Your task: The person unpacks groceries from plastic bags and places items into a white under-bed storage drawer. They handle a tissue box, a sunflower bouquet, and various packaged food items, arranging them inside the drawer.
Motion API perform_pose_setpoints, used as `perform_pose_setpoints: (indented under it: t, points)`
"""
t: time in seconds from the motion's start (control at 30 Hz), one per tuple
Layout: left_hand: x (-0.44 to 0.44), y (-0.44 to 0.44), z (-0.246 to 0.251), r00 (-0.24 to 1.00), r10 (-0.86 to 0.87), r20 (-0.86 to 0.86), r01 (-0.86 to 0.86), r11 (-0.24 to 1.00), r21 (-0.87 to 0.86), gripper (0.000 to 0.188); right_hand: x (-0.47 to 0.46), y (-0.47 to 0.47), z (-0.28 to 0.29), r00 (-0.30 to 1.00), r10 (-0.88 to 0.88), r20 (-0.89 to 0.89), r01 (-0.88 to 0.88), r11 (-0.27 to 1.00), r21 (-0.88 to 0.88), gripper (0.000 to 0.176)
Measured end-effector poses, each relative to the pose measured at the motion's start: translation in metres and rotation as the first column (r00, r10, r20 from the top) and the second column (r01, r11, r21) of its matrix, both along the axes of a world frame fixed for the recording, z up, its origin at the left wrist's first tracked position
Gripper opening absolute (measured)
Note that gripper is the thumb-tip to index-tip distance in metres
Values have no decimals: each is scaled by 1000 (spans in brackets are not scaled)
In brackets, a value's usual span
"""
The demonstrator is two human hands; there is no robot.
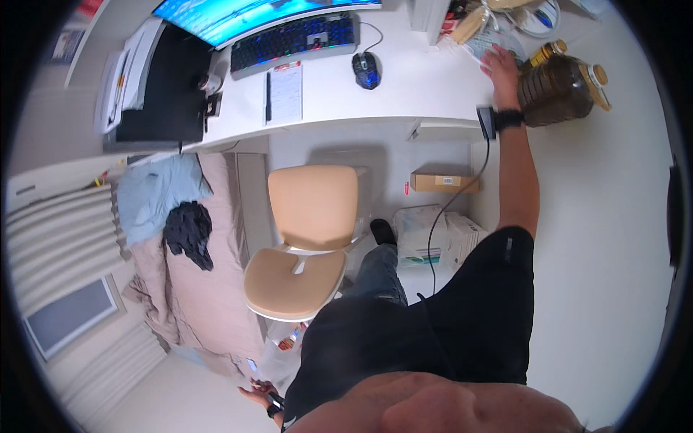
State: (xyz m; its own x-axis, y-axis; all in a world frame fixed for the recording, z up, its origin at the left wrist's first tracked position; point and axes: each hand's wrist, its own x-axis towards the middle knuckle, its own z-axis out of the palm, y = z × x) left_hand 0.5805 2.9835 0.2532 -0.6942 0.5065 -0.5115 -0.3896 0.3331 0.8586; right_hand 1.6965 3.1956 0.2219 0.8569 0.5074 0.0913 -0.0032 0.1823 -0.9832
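Note:
My right hand (501,67) reaches over the right end of the white desk, its fingers apart. The fingertips are at a clear plastic wrapper (490,40); whether they touch it I cannot tell. Beside the wrist stands a large dark plastic jug (557,91) with a tan cap and handle. A smaller bottle with a yellow label (543,54) is just behind the jug. My left hand (260,392) hangs low at my side, near a translucent plastic bag (279,354). Its fingers are partly curled, and anything in them is too small to make out.
A cable (441,211) runs from my right wrist device down past my body. The tan chair (314,208) stands before the desk (433,81). On it are a keyboard (295,46), mouse (366,70) and notepad (285,94). A cardboard box (444,182) lies below.

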Motion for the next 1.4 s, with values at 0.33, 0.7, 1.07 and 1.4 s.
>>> perform_pose_setpoints:
  t: [0.33,0.7,1.07,1.4]
  points:
    - [31,-82,-65,972,219,85,-230,960,157,47,-280,-82,86,734,678,-26,-663,709,-242,33]
    - [-22,-141,10,993,29,110,-64,943,327,78,-563,-136,115,234,967,-98,-938,198,-283,34]
    - [-62,-146,18,936,-319,151,186,808,559,72,-878,-185,61,-443,835,-326,-755,-544,-367,29]
    - [-138,-235,75,913,-383,143,221,755,617,112,-1077,-238,-90,-851,524,32,-343,-508,-790,58]
